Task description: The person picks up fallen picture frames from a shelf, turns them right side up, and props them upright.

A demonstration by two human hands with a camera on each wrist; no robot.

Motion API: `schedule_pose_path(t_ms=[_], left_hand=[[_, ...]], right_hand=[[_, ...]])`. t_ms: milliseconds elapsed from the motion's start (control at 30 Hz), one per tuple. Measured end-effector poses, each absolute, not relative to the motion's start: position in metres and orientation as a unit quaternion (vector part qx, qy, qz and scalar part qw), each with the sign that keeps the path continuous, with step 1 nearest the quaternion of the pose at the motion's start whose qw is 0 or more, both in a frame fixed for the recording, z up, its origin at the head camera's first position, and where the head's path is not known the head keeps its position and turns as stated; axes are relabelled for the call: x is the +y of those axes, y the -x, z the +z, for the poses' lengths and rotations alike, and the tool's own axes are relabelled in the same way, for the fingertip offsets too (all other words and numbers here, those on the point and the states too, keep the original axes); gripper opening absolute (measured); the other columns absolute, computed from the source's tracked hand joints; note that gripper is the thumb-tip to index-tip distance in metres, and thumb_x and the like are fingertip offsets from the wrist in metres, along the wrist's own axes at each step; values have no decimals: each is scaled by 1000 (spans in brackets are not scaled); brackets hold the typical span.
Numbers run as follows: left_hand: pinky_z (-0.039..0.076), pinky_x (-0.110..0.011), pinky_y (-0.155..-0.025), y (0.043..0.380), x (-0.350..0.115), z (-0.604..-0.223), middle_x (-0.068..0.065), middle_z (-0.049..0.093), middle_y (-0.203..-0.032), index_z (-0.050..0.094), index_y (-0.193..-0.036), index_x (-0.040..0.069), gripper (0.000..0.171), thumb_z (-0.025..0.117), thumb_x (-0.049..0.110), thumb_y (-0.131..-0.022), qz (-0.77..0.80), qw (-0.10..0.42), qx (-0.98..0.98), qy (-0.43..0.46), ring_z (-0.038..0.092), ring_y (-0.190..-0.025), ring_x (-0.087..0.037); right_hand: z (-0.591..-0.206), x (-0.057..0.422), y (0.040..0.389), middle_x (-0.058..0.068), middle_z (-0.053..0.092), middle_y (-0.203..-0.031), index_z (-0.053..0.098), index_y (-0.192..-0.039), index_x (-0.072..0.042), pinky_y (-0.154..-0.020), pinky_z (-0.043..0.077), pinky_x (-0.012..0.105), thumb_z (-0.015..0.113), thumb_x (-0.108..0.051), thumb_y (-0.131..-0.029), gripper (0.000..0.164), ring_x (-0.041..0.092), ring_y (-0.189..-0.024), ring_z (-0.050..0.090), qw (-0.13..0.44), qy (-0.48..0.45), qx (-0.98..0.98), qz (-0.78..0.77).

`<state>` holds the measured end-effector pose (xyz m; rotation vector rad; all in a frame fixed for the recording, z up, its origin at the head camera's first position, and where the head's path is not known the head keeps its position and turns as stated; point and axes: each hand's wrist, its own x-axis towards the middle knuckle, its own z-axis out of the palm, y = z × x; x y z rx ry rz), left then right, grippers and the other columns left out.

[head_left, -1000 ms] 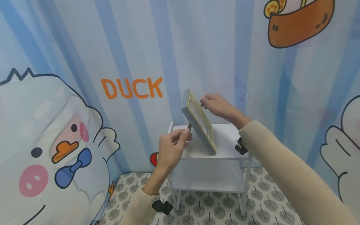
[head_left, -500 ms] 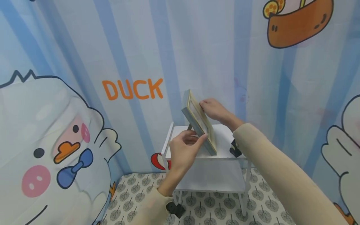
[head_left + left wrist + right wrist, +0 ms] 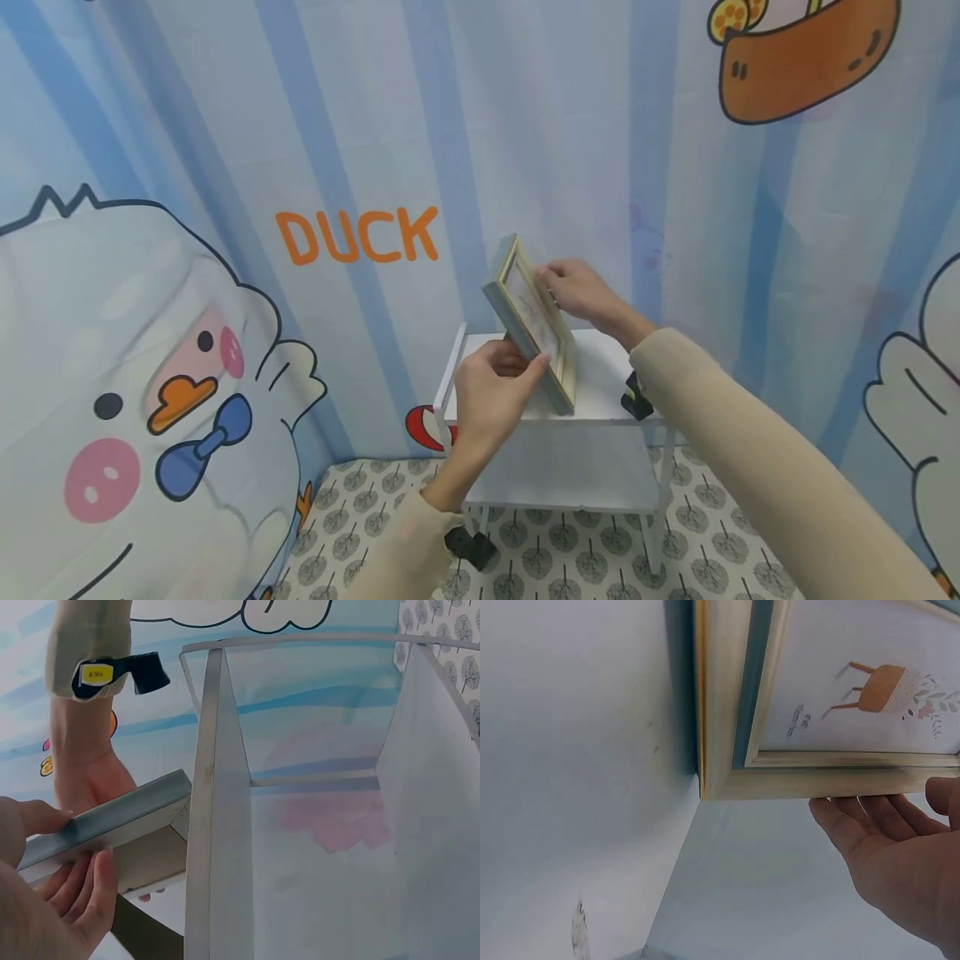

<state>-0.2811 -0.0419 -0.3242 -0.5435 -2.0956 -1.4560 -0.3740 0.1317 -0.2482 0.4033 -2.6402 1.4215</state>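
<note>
A picture frame (image 3: 536, 312) with a pale wood-toned front leans back on the white two-tier shelf unit (image 3: 600, 367). Its lower edge sits on the top board. My left hand (image 3: 491, 396) grips the left side, the thumb along the edge and the fingers behind, as the left wrist view shows. On the opposite side, my right hand (image 3: 588, 292) holds the frame's edge between thumb and fingers. The right wrist view shows a print of a brown stool and leafy sprigs (image 3: 885, 686) inside the frame. A dark support leg (image 3: 146, 930) slants out behind it.
A striped blue curtain (image 3: 360, 125) with cartoon ducks hangs close behind the shelf unit. Below the top is a lower shelf (image 3: 558, 471). A tree-patterned floor covering (image 3: 345, 517) lies beneath. The shelf's upright (image 3: 199, 825) stands right beside the left hand's work.
My left hand has moved from the support leg behind the frame to the frame's left side and grips it. My right hand, earlier just off the frame, has closed onto its right edge.
</note>
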Motion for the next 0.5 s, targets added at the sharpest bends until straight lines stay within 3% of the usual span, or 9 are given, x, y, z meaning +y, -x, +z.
schedule_pose_path(t_ms=[100,233,500], left_hand=[[63,-25,-74,281,-48,-321,-6,81,-90,81,-105,9,20,84,24,-91,-533,262,-780,198,77,-81,-17],[64,-28,-75,280,-56,-318,-6,82,-91,82,-106,11,21,85,24,-90,-534,250,-785,191,78,-82,-18],[67,-37,-78,282,-67,-315,-13,82,-97,80,-108,6,27,87,22,-88,-545,238,-788,160,81,-90,-24]], right_hand=[[-246,136,371,19,65,-115,60,-144,0,-98,56,43,34,-30,-116,48,27,-105,62,46,-135,-871,470],[-244,142,367,23,61,-139,50,-152,2,-115,51,53,32,-27,-116,50,34,-129,60,30,-132,-871,472],[-244,154,360,26,57,-147,52,-147,6,-110,55,52,42,-27,-114,47,40,-135,58,32,-112,-884,453]])
